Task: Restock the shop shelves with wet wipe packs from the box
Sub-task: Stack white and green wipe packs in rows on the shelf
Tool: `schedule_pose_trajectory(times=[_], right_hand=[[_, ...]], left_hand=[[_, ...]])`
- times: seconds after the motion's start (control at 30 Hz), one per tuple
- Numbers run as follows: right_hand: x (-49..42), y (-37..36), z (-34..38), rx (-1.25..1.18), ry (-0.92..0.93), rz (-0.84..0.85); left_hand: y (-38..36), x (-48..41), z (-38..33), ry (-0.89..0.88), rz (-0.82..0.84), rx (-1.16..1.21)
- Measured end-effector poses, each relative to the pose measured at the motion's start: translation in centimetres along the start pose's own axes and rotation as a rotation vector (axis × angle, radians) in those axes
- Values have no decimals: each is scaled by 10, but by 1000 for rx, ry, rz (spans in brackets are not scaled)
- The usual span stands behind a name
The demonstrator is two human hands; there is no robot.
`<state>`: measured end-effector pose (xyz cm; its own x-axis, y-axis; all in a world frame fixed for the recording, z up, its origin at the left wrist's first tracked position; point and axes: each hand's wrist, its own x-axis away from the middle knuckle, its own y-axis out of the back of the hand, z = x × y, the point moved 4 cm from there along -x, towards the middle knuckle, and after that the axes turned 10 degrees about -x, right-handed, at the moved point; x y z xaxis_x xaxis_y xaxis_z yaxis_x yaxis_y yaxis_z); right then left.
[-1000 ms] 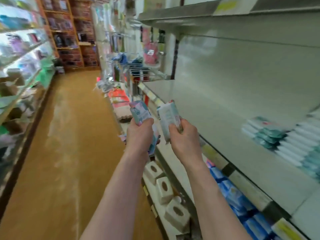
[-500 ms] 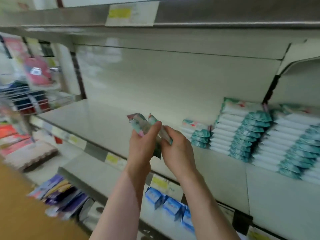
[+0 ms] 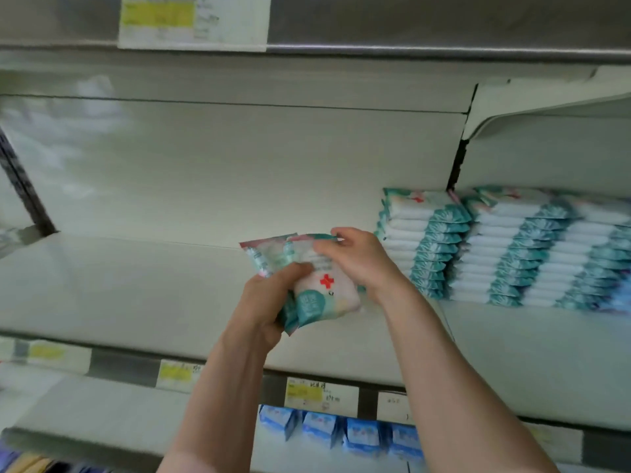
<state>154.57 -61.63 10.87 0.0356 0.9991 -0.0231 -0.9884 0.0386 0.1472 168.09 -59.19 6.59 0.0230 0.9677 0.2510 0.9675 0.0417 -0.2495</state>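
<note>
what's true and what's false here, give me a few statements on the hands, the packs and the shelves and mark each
1. The left hand and the right hand both hold wet wipe packs over the shelf. True.
2. The stacks of packs stand at the shelf's left end. False: the stacks stand on the right.
3. The front pack in the hands bears a red cross. True.
4. The shelf below holds red boxes. False: blue packs stand in a row there.
5. Every price label is plain white. False: the price labels have yellow patches.
</note>
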Motion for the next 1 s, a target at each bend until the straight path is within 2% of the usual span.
schedule_pose_trajectory(times=[0.07, 0.23, 0.4, 0.53, 0.63, 0.73, 0.9, 1.0], right_hand=[[-9, 8, -1, -105, -64, 22], [-26, 37, -25, -353, -123, -263], [-34, 42, -52, -592, -123, -382], [-37, 36, -60, -686, -121, -413], [-42, 39, -60, -687, -110, -406], [-48, 43, -56, -458, -64, -376], [-55, 44, -42, 521, 208, -405], [-55, 40, -36, 876, 280, -428]], left_hand=[[-4, -4, -2, 25, 23, 41], [4, -14, -2, 70, 1, 313], [22, -30, 8, 28, -32, 521], [1, -41, -4, 55, 132, 401], [-13, -57, -20, 77, 116, 245], [-18, -77, -33, 118, 59, 80], [-18, -114, -43, 145, 59, -160], [-17, -133, -40, 163, 88, -280]])
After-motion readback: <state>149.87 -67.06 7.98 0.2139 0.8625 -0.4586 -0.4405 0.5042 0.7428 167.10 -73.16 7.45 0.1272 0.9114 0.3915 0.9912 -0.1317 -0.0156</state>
